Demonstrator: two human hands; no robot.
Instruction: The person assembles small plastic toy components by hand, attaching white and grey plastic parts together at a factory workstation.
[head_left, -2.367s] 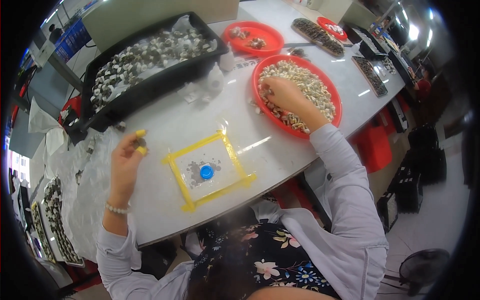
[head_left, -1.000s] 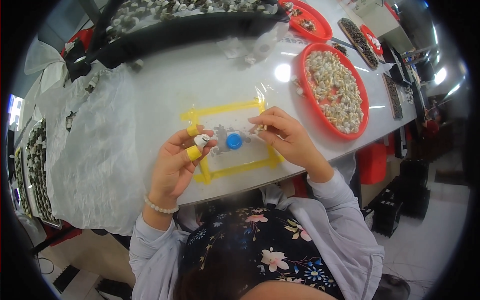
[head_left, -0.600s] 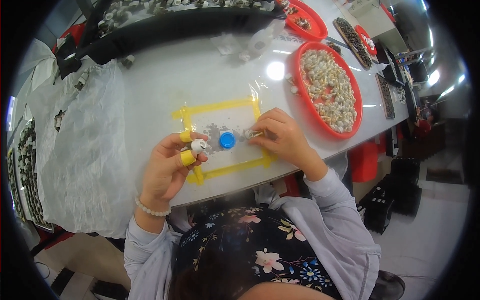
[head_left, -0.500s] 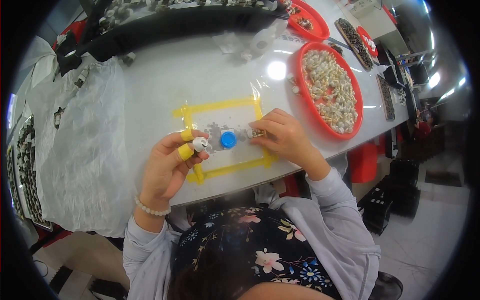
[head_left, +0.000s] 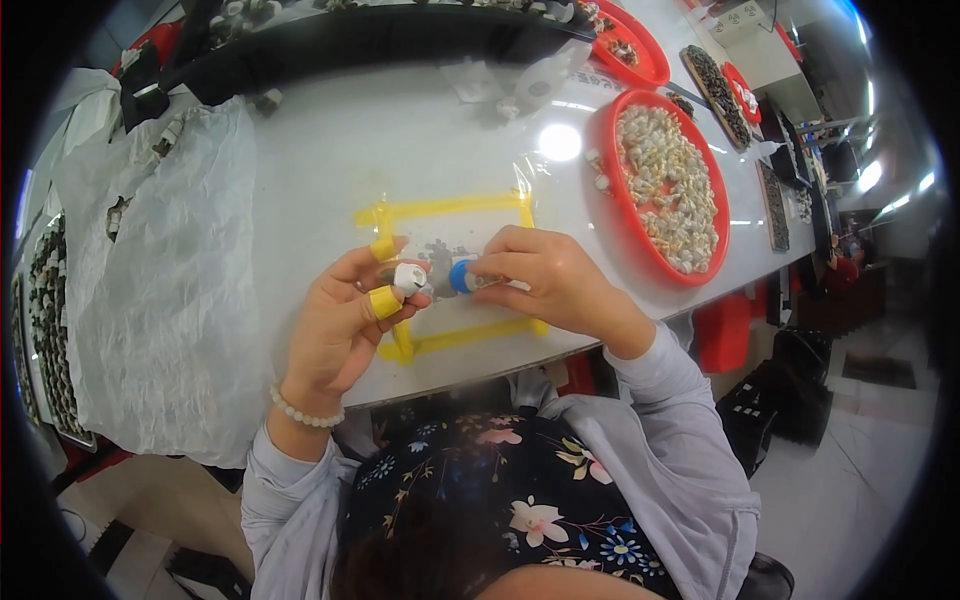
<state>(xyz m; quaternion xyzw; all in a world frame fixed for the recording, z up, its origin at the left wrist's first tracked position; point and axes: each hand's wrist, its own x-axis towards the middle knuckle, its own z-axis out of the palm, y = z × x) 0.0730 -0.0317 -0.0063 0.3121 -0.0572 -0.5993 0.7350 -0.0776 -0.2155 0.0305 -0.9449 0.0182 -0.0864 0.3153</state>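
A small white piece with a dark slot [head_left: 409, 278] is pinched in my left hand [head_left: 345, 310], which wears yellow finger covers on thumb and forefinger. Just right of it sits a round blue cap [head_left: 460, 277], partly hidden by my right fingertips. My right hand [head_left: 555, 280] is closed over the cap's right side, pinching a small white-and-brown piece [head_left: 487, 282]; whether that piece touches the cap is hard to make out. Both hands are over a sheet framed with yellow tape [head_left: 450, 208] on the white table, where grey smudges [head_left: 437, 253] show.
A red oval tray [head_left: 722, 210] heaped with small whitish pieces stands to the right. Crumpled white plastic sheeting [head_left: 170, 300] covers the left side. At the back runs a black tray edge [head_left: 380, 45], with another red tray [head_left: 655, 65] to its right.
My right hand has moved left with its small piece, from beside the blue cap to over the cap's right side. The piece in my left hand has turned slightly.
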